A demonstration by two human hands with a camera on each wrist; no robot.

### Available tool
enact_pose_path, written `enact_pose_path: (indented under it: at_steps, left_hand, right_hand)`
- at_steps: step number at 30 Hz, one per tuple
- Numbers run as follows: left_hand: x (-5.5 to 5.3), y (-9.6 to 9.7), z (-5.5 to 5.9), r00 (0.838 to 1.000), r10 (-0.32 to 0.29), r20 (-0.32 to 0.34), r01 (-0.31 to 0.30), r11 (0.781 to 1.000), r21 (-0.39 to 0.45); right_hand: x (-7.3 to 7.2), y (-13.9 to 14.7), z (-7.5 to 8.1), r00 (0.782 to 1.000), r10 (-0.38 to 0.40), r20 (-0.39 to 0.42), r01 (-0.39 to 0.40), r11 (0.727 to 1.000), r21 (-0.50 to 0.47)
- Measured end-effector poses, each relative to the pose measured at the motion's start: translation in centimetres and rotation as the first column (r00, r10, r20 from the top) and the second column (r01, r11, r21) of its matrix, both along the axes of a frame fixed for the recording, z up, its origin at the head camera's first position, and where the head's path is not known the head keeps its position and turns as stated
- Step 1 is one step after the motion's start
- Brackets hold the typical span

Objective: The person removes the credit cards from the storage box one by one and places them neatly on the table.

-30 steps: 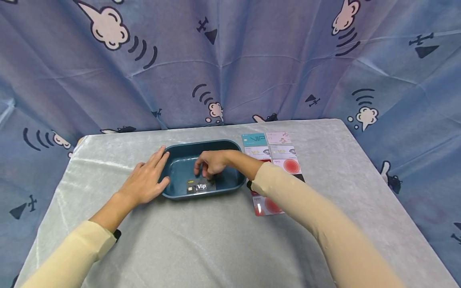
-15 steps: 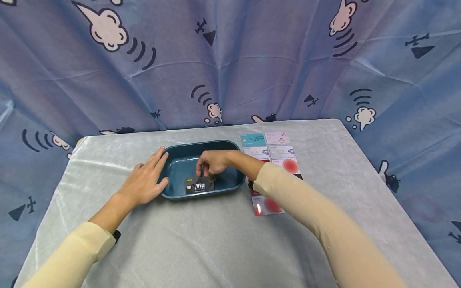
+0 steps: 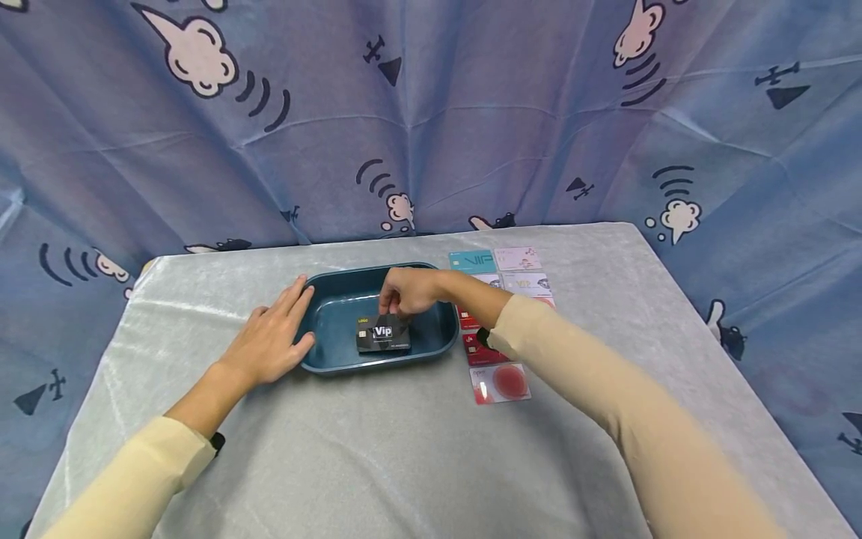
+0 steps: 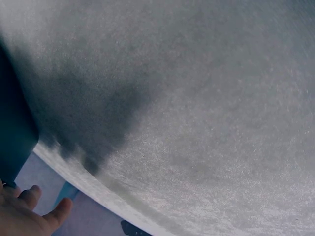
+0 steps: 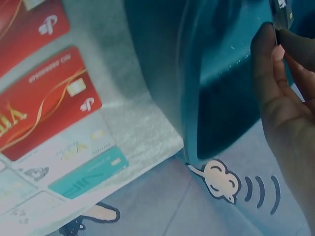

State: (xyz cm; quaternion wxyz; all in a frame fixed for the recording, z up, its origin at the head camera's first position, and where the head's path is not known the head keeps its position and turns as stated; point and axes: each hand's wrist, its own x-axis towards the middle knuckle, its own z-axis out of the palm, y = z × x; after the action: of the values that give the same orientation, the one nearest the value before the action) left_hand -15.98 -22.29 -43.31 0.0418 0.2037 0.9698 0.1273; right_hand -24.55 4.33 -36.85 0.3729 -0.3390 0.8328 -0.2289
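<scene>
A black bank-style card marked "Vip" (image 3: 382, 335) is raised inside the dark teal tray (image 3: 330, 326), over its front half. My right hand (image 3: 411, 290) pinches this card by its upper edge between thumb and fingertips. The same pinch shows in the right wrist view, where the right hand (image 5: 290, 98) has the card (image 5: 281, 14) at the upper corner. My left hand (image 3: 272, 337) rests against the left rim of the tray, fingers extended. Only part of the left hand (image 4: 29, 211) enters the left wrist view.
Right of the tray, cards lie in two columns: a teal one (image 3: 472, 261), a pink one (image 3: 518, 258), a white one (image 3: 527, 284), red ones (image 3: 481, 350) and one with a red circle (image 3: 501, 384). My right forearm covers some. A patterned curtain (image 3: 431, 120) hangs behind the table.
The right hand has closed its fingertips on the black card and lifted it off the tray bottom, slightly right and away from the front rim. My left hand has stayed put.
</scene>
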Motion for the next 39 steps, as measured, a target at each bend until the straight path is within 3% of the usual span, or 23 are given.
enact_pose_path:
  at_steps: [9,16,24,35,39]
  left_hand:
    - [0.0,-0.1,-0.1,1.0,-0.001,0.001,0.001,1.0,0.001]
    - [0.0,-0.1,0.0,1.0,-0.004,0.001,0.004,1.0,0.004]
    - [0.0,-0.1,0.0,1.0,-0.004,0.003,0.004,1.0,0.005]
    - [-0.1,0.0,0.1,1.0,-0.006,0.005,0.006,1.0,0.0]
    - [0.0,0.0,0.1,1.0,-0.01,0.01,0.01,1.0,-0.007]
  right_hand:
    - [-0.3,1.3,1.7,0.999,-0.006,-0.041,0.004,0.999,-0.046]
    - [-0.3,3.2,3.7,0.998,-0.068,0.017,0.069,0.995,-0.066]
    - [-0.5,6.7,5.2,0.999,-0.048,0.015,0.049,0.994,-0.1]
    - [0.9,12.9,5.5,0.999,-0.038,-0.018,0.037,0.995,-0.09]
    - [1.8,14.5,5.4,0.998,-0.054,0.034,0.057,0.995,-0.083]
